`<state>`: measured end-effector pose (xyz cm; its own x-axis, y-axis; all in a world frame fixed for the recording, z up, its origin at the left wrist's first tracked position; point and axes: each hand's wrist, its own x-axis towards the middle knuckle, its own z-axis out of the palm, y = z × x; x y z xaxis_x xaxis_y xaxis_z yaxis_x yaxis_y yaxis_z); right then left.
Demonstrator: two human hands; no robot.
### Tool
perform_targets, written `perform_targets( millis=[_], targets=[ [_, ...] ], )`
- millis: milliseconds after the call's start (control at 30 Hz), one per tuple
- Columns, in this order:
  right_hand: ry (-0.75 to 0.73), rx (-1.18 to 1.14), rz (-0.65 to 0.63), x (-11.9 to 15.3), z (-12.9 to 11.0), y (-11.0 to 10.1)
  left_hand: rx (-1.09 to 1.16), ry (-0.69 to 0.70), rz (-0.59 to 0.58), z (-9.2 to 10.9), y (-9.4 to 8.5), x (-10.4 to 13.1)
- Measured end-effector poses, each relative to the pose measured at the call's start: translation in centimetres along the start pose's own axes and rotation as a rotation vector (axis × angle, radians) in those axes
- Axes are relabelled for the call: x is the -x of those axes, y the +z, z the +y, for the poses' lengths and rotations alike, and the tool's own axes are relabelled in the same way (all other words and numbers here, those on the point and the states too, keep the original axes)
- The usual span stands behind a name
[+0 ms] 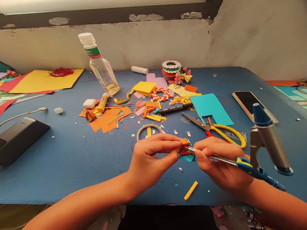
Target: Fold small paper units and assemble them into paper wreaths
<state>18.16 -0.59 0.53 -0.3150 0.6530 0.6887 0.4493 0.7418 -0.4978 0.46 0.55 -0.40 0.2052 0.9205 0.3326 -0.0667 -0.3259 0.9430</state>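
Note:
My left hand (157, 157) pinches a small folded paper piece (185, 151), coloured orange, red and teal, between thumb and fingers. My right hand (220, 159) grips a thin metal-shafted tool (223, 159) with a blue and yellow rear part. The tool's tip touches the paper piece or lies just in front of it. Behind my left hand lies a tape roll (149, 126), partly covered by the fingers. Yellow-handled scissors (228, 134) rest half open beyond my right hand. A narrow yellow strip (191, 190) lies near the table's front edge.
The blue table (81, 174) holds orange scraps (110, 120), a black marker (176, 108), a teal sheet (211, 108) and a phone (253, 105). A bottle (103, 71) leans at the back. At the left is a dark device (17, 140) with a cable.

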Motion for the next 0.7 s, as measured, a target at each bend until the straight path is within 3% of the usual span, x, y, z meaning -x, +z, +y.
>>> perform_targets(
  millis=[100,300,700],
  targets=[
    [-0.003,0.033,-0.038,0.35,0.21,-0.23,0.028,-0.009,0.004,-0.01,0.05,0.00],
    [-0.071,0.020,0.032,0.58,0.56,-0.07,0.023,-0.011,-0.006,0.06,0.17,0.15],
    [-0.108,0.089,0.041,0.24,0.31,-0.17,0.018,0.126,0.002,-0.37,0.02,0.09]
  ],
)
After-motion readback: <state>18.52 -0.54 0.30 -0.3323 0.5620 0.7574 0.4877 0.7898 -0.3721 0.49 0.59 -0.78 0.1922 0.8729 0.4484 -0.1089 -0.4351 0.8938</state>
